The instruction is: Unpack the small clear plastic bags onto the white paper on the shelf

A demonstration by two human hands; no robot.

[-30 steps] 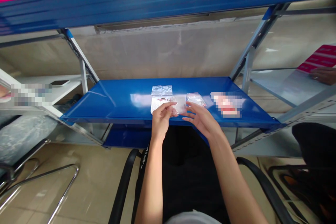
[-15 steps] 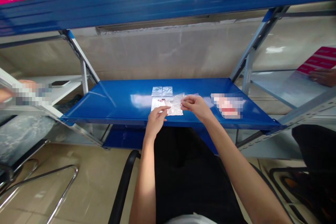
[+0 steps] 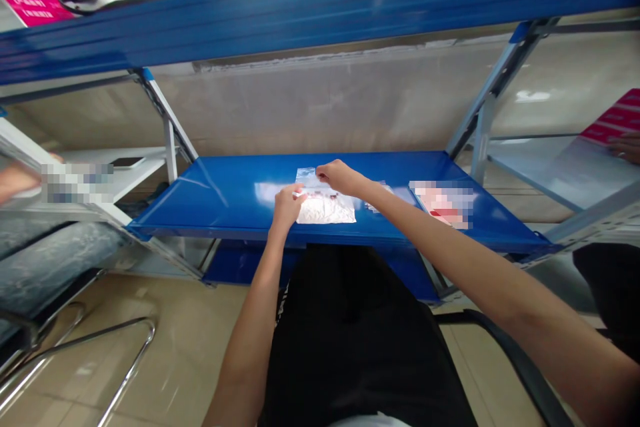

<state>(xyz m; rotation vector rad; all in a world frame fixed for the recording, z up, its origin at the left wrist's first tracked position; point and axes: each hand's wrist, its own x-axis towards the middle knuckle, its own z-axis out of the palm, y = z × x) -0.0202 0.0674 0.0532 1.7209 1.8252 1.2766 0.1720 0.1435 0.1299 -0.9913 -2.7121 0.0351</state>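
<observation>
On the blue shelf, a white padded packet (image 3: pixel 326 210) lies flat in front of me, with small dark and reddish bits along its upper part. My left hand (image 3: pixel 289 203) is at the packet's upper left corner, thumb and fingers pinched on the edge of a small clear plastic bag (image 3: pixel 309 185). Closed fingers of my right hand (image 3: pixel 336 175) are at the far side of the same bag, above the packet. Glare and the fingers hide part of the bag. Small clear bags (image 3: pixel 379 196) lie right of the packet, partly behind my right forearm.
The blue shelf (image 3: pixel 235 203) has metal posts at both sides and a blue beam (image 3: pixel 300 10) above. A blurred-out flat item (image 3: pixel 443 203) lies to the right. Other people's hands show at the far left and far right. A chair armrest (image 3: pixel 505 353) is beside me.
My right hand has moved left and away from me, over where small clear bags lay. My left hand has shifted left off the packet's middle. The view has turned slightly.
</observation>
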